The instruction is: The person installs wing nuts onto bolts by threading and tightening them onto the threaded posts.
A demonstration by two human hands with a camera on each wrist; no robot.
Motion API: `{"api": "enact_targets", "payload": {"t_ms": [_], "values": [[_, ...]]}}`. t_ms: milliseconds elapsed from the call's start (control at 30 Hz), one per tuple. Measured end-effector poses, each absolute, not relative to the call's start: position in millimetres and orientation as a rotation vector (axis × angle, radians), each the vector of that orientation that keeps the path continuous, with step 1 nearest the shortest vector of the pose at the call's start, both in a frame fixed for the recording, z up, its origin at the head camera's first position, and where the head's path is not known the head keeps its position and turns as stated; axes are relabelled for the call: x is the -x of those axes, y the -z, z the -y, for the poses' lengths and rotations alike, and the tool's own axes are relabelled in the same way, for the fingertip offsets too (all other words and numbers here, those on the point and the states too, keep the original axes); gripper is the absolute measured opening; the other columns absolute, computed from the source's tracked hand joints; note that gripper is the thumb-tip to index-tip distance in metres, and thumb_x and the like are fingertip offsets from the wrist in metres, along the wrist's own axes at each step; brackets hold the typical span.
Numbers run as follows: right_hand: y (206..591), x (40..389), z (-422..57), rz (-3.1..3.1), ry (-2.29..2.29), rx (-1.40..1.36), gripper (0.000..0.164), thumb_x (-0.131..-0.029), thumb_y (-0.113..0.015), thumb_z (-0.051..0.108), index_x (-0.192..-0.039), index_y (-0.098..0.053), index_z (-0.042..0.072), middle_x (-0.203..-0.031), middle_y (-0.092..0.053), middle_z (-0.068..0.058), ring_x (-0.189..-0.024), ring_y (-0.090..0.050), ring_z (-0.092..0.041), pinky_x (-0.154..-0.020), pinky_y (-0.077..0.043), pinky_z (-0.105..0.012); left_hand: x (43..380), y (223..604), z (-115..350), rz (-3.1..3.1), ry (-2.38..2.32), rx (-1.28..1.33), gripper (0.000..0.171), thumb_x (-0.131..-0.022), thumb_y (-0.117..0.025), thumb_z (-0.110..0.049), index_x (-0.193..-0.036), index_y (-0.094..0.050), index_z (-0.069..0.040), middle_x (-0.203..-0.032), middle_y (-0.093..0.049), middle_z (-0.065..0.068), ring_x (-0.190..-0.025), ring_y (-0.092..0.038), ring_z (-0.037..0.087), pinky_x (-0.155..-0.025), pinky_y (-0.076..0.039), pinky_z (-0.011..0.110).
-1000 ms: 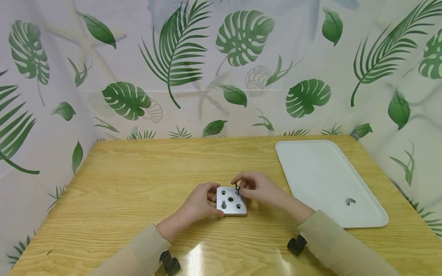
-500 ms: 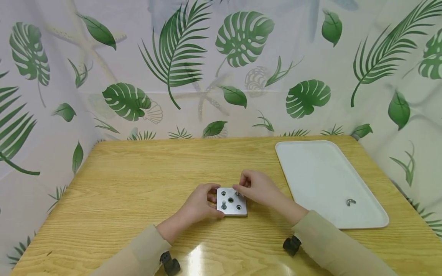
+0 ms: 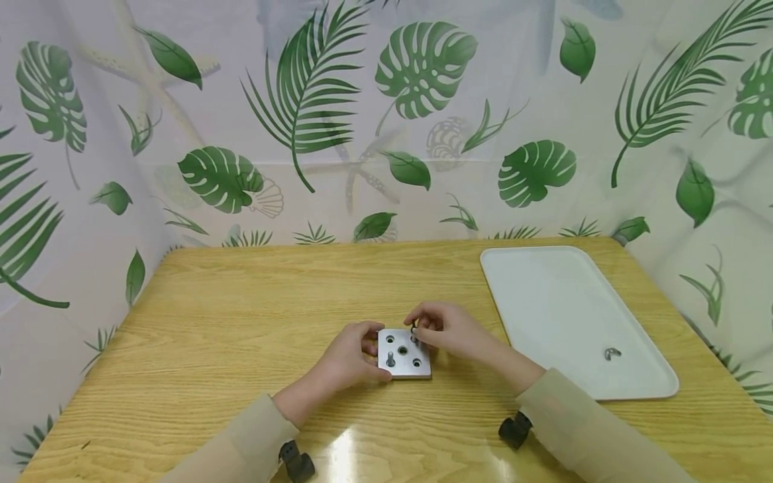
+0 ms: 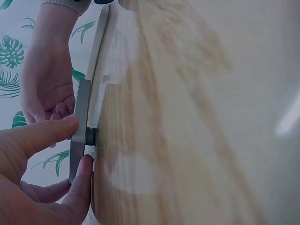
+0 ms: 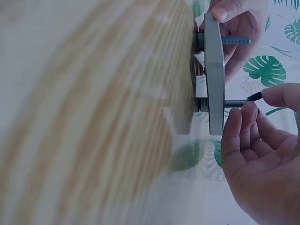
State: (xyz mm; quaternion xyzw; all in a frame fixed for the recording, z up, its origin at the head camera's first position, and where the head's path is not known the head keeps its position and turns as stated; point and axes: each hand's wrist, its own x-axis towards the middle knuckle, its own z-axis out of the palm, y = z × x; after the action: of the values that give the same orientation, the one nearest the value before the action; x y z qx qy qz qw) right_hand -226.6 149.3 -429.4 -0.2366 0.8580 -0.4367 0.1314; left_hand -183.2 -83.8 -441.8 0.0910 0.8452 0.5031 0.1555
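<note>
Gripping the left side of a square silver metal plate (image 3: 403, 363) mid-table, the left hand (image 3: 350, 355) curls thumb and fingers around its edges; the right hand (image 3: 453, 330) pinches a small dark winged piece (image 5: 254, 97) at the tip of the threaded steel bolt (image 5: 234, 103) at the plate's far right. A tilted piece could cross-thread or drop; a slack left grip could let the plate turn. The right wrist view shows dark bolt heads (image 5: 200, 104) under the plate, hidden from the head view, which alone shows the silver wing nut (image 3: 612, 353) on the white rectangular tray (image 3: 543, 302), right.
</note>
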Motion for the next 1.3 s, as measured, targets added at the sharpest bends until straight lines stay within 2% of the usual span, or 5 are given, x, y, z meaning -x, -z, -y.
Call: {"api": "enact_targets", "payload": {"t_ms": [133,467,700,867,1300], "values": [[431,227,-147,-2.549,1.226,0.652,0.010,-0.098,-0.072,0.014,-0.097,-0.070,0.004,-0.083,-0.066,-0.003,-0.071,-0.055,-0.013,-0.061,-0.045,-0.021,182,442,84,-2.424,-1.441,-0.259,0.084,-0.075,-0.092,0.007,-0.149,-0.051,0.009,-0.136,-0.062,0.022,-0.100,-0.066,0.019,-0.082,-0.061,0.028],[426,224,-136,-2.746,1.058,0.535,0.026,-0.100,-0.069,0.021,-0.078,-0.059,0.011,-0.070,-0.055,0.001,-0.065,-0.048,-0.012,-0.060,-0.038,-0.025,181,442,84,-2.419,-1.445,-0.251,0.084,-0.075,-0.092,0.006,-0.149,-0.052,0.008,-0.136,-0.060,0.022,-0.101,-0.065,0.019,-0.083,-0.061,0.029],[423,221,-140,-2.714,1.076,0.587,0.012,-0.101,-0.066,0.018,-0.104,-0.068,0.006,-0.077,-0.060,-0.001,-0.067,-0.051,-0.012,-0.061,-0.042,-0.024,181,443,85,-2.422,-1.436,-0.264,0.083,-0.075,-0.092,0.006,-0.148,-0.052,0.009,-0.134,-0.062,0.021,-0.100,-0.064,0.019,-0.082,-0.060,0.029],[424,221,-147,-2.601,1.145,0.724,0.039,-0.097,-0.064,0.008,-0.136,-0.063,0.002,-0.090,-0.066,-0.004,-0.076,-0.056,-0.013,-0.067,-0.046,-0.024,182,443,84,-2.413,-1.439,-0.266,0.083,-0.075,-0.092,0.006,-0.148,-0.053,0.008,-0.133,-0.063,0.020,-0.098,-0.064,0.018,-0.081,-0.060,0.029],[430,224,-153,-2.562,1.173,0.798,0.016,-0.097,-0.067,0.005,-0.112,-0.075,0.005,-0.089,-0.067,-0.003,-0.078,-0.056,-0.013,-0.069,-0.048,-0.022,183,443,83,-2.413,-1.436,-0.270,0.083,-0.076,-0.092,0.006,-0.149,-0.052,0.008,-0.134,-0.062,0.021,-0.098,-0.064,0.018,-0.080,-0.061,0.028]]}}
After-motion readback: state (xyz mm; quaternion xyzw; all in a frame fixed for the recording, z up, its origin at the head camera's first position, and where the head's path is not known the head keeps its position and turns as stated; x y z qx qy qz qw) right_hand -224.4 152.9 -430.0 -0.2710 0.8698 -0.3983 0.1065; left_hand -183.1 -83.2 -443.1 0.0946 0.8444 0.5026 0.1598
